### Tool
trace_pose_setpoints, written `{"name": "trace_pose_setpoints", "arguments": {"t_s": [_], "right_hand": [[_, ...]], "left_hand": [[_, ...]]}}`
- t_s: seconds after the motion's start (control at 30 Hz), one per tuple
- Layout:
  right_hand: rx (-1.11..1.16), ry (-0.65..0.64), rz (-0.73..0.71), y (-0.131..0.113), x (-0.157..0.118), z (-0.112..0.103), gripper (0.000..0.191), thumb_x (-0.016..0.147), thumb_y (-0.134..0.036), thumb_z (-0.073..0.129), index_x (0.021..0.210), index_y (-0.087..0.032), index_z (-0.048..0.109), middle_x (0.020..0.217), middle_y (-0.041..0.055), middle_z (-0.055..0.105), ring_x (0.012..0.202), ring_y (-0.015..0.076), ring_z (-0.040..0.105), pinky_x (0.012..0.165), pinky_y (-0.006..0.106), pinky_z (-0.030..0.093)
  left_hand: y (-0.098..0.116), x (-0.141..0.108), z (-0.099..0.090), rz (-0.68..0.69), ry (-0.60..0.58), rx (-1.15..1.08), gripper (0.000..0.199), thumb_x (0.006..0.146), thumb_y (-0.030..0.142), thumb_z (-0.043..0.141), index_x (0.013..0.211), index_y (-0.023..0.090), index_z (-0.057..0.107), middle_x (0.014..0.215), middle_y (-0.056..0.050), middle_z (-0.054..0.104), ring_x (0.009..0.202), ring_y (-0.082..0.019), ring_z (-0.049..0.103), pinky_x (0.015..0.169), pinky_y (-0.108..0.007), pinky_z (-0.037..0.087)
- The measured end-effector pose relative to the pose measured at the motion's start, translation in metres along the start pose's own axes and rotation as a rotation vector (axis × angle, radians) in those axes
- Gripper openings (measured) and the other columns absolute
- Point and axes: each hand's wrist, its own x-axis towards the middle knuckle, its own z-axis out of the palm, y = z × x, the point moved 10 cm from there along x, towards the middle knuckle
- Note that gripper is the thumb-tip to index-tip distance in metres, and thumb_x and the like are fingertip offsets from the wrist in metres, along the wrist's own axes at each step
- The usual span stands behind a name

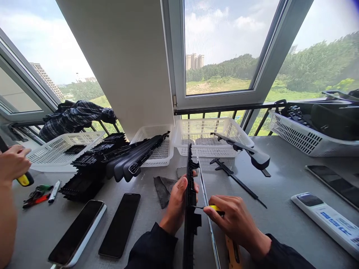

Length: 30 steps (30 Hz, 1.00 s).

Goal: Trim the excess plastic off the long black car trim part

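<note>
My left hand (pixel 175 203) is wrapped round a long, narrow black plastic part (pixel 190 186), held upright on edge in front of me. In my right hand (pixel 235 216) is a screwdriver (pixel 214 208) with a yellow-and-black handle. Its thin shaft points left, and the tip meets the right side of the plastic part; whether it sits in a slot is too small to tell. A shiny metal strip (pixel 206 198) runs lengthwise just right of the part. Partly under my right wrist lies an orange-brown tool (pixel 232 254), its kind unclear.
Black calipers (pixel 235 181) lie to the right. White baskets (pixel 207 151) line the back, one with a curved grey part (pixel 259 158) across it. Stacked black parts (pixel 84 183), phones (pixel 120 224) and a marker (pixel 54 191) are left. Another person's hand (pixel 15 162) holds a yellow-black tool.
</note>
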Motion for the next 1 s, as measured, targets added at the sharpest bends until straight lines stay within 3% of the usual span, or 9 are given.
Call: {"name": "trace_pose_setpoints", "arguments": {"t_s": [0.2,0.53,0.63,0.8,1.0], "right_hand": [[0.069,0.066,0.061,0.008,-0.001,-0.010,0.063,0.109,-0.061,0.039,0.066,-0.019,0.056,0.055,-0.0031,0.052,0.048,0.0097,0.046,0.055,0.026,0.028],[0.070,-0.134,-0.012,-0.003,-0.002,0.014,0.070,0.108,-0.069,0.030,0.063,-0.020,0.052,0.057,-0.0008,0.056,0.052,0.0115,0.049,0.059,0.029,0.027],[0.073,-0.082,0.001,0.000,-0.002,0.008,0.068,0.108,-0.068,0.033,0.065,-0.020,0.056,0.057,-0.0011,0.057,0.052,0.0117,0.050,0.059,0.029,0.027],[0.020,0.013,0.153,0.019,-0.001,-0.002,0.062,0.109,-0.063,0.039,0.068,-0.021,0.058,0.056,-0.0017,0.057,0.050,0.0121,0.051,0.057,0.028,0.028],[0.026,-0.029,0.074,0.008,0.001,0.003,0.062,0.108,-0.061,0.042,0.064,-0.020,0.054,0.057,-0.0022,0.057,0.049,0.0104,0.047,0.057,0.028,0.026]], "left_hand": [[0.027,-0.006,-0.019,0.155,0.193,-0.026,0.056,0.089,0.060,0.075,0.126,0.019,0.063,0.082,0.001,0.063,0.055,-0.007,0.046,0.049,-0.018,0.040],[0.043,-0.008,-0.038,0.251,0.349,-0.077,0.058,0.082,0.059,0.084,0.120,0.019,0.066,0.081,0.002,0.064,0.056,-0.008,0.049,0.049,-0.019,0.041],[0.046,-0.008,-0.040,0.263,0.355,-0.077,0.058,0.081,0.059,0.084,0.121,0.020,0.066,0.082,0.002,0.065,0.058,-0.008,0.051,0.051,-0.019,0.043],[0.043,-0.007,-0.029,0.257,0.273,-0.024,0.056,0.085,0.058,0.080,0.125,0.021,0.065,0.082,0.002,0.065,0.057,-0.008,0.050,0.051,-0.019,0.042],[0.045,-0.009,-0.031,0.292,0.297,0.026,0.055,0.086,0.057,0.080,0.126,0.023,0.064,0.083,0.001,0.066,0.059,-0.009,0.051,0.052,-0.020,0.043]]}}
